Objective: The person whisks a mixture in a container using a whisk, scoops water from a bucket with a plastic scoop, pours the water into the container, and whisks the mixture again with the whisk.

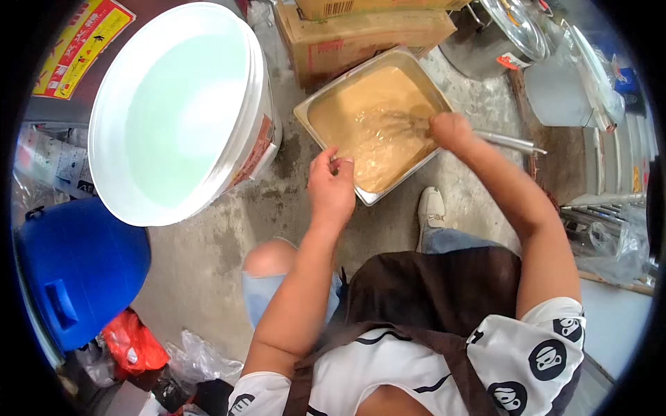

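A rectangular metal pan (409, 182) sits on the floor, filled with tan, batter-like liquid (371, 97). My right hand (451, 132) is closed round a metal whisk (510, 141). Its handle sticks out to the right past the pan's rim, and its wires dip into the liquid, blurred where the surface ripples. At the pan's near-left rim is my left hand (331, 186), thumb and fingers pinched on the edge. The underside of that grip is hidden.
A large white bucket (257, 132) of pale greenish liquid stands left of the pan. Cardboard boxes (361, 35) border its far side. A lidded steel pot (472, 52) stands at the upper right. A blue barrel (97, 256) and plastic bags (135, 343) lie lower left.
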`<state>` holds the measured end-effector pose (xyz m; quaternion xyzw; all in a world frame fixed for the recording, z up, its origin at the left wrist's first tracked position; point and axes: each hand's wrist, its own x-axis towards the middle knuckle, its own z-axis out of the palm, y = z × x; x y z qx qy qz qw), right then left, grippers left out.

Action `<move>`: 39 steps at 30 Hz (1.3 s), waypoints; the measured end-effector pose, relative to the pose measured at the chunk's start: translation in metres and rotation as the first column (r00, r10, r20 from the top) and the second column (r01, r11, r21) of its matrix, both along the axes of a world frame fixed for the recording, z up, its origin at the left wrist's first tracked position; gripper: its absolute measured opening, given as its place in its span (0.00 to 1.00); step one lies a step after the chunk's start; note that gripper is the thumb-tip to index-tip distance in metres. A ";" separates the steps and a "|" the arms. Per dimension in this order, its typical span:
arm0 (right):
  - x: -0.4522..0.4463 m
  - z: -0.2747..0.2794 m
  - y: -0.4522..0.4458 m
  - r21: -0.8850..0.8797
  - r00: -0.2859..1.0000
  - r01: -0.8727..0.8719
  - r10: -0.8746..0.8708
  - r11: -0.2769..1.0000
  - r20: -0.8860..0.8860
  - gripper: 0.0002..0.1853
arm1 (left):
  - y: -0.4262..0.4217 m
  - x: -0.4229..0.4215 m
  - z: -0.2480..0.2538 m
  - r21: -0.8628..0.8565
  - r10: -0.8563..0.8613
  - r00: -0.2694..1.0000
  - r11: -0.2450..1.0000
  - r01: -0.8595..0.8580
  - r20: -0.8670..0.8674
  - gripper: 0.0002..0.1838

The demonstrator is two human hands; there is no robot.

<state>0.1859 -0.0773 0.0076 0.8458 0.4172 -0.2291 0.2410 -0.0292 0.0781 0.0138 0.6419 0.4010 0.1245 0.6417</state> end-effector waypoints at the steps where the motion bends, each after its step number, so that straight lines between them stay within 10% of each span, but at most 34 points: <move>1: 0.006 -0.002 0.004 0.053 0.997 0.072 -0.072 0.996 0.007 0.13 | 0.002 -0.005 0.001 -0.001 -0.003 1.000 1.000 0.003 -0.015 0.19; 39: -0.018 -0.013 0.016 0.038 0.999 0.031 -0.032 0.999 0.033 0.12 | 0.018 -0.003 0.008 0.024 0.036 0.999 0.999 -0.037 0.037 0.18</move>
